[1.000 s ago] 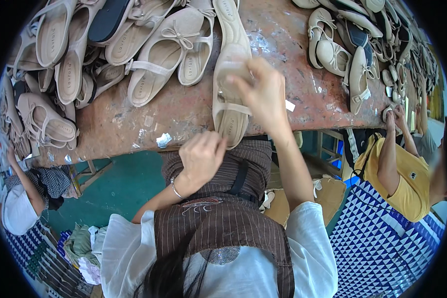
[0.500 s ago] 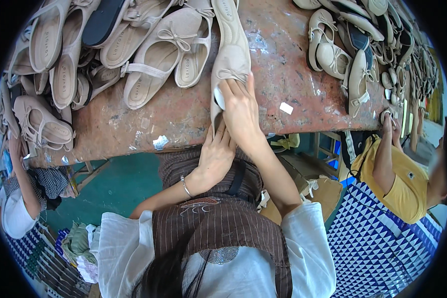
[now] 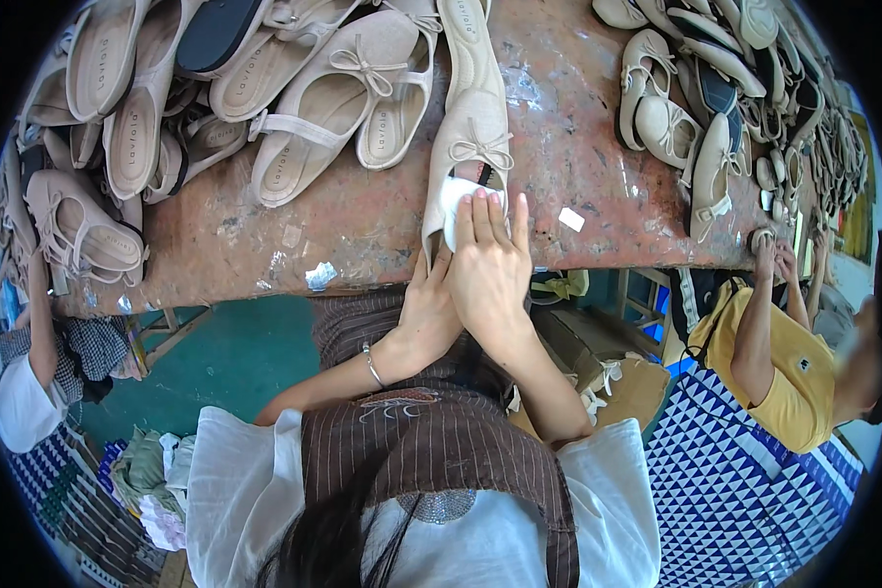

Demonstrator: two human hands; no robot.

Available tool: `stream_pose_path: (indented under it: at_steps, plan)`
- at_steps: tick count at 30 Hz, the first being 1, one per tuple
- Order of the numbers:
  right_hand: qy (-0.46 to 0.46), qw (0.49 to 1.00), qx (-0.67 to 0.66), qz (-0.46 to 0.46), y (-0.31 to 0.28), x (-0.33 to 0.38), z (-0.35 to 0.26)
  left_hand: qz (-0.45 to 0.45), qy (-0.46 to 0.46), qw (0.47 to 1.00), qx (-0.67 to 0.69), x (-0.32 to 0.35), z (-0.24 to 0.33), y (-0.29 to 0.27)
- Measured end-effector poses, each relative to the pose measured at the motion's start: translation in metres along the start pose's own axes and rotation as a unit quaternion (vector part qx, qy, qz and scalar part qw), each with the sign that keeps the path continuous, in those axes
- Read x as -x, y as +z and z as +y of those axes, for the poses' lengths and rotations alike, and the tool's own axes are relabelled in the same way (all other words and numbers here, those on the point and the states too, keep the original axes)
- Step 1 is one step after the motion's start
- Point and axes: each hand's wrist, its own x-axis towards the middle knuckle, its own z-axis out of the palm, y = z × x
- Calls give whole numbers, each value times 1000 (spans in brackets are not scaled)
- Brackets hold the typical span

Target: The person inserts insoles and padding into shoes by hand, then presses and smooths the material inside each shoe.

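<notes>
The right hand [image 3: 493,272] lay flat, fingers unclenched on a white pad [image 3: 451,204], the left hand [image 3: 426,309] beside it, grip unclear, the beige shoe [image 3: 468,125] running lengthwise beyond both, toe pointing away.

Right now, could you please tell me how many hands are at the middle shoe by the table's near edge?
2: the right hand over the white pad in the shoe, and the left hand at its heel end, partly hidden behind the right; no third shows.
</notes>
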Motion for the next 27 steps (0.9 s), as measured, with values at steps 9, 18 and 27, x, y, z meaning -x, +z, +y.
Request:
stream_pose_path:
  at_steps: [9,18,27]
  plan:
    - [58,992,-106,-34,-12,-4,-1,-16,13,999,-39,-3,-1,-5]
    - [27,999,-18,20,26,-15,-1,11,17,998,-53,-2,-4,-1]
    - [28,998,56,13,23,-16,0,60,16,998,-16,-6,0,-4]
